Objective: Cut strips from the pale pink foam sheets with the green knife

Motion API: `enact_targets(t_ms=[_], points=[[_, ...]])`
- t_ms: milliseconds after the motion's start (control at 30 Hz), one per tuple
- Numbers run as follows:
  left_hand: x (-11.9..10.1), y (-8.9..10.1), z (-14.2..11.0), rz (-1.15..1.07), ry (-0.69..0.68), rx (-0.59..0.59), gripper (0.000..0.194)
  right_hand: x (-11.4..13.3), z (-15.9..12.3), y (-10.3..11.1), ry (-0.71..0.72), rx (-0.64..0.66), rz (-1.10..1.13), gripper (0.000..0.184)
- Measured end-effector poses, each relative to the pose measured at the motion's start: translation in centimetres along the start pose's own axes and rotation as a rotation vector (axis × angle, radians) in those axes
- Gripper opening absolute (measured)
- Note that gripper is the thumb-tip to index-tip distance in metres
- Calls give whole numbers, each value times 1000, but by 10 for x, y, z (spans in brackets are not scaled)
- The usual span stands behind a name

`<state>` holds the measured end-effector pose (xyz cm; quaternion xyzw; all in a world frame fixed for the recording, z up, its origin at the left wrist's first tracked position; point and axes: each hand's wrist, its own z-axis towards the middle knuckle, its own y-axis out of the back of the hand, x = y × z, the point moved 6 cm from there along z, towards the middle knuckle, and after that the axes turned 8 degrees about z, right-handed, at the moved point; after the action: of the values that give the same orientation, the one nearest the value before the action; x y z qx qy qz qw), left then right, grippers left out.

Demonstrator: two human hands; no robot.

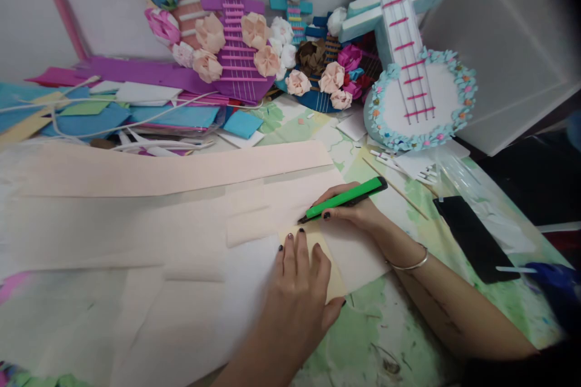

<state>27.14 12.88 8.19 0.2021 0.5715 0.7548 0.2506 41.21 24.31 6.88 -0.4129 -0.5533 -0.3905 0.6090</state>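
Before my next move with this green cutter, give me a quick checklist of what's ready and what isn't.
1. Grip on the green cutter: ok, the right hand holds it.
2. Yellow paper steadied: ok, the left hand rests on it.
3. Left fingertips clear of the cutter's tip: not ok, they look very close.
4. Blade length: cannot tell, too small to make out.
5. Blue-trimmed guitar model out of the way: ok, it stands apart, farther back.
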Motion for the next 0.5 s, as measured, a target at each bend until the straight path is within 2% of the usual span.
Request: enact_targets(t_ms=[500], points=[[0, -2, -1, -2, 1, -14, 69, -1, -1, 1, -29, 6, -42, 22]])
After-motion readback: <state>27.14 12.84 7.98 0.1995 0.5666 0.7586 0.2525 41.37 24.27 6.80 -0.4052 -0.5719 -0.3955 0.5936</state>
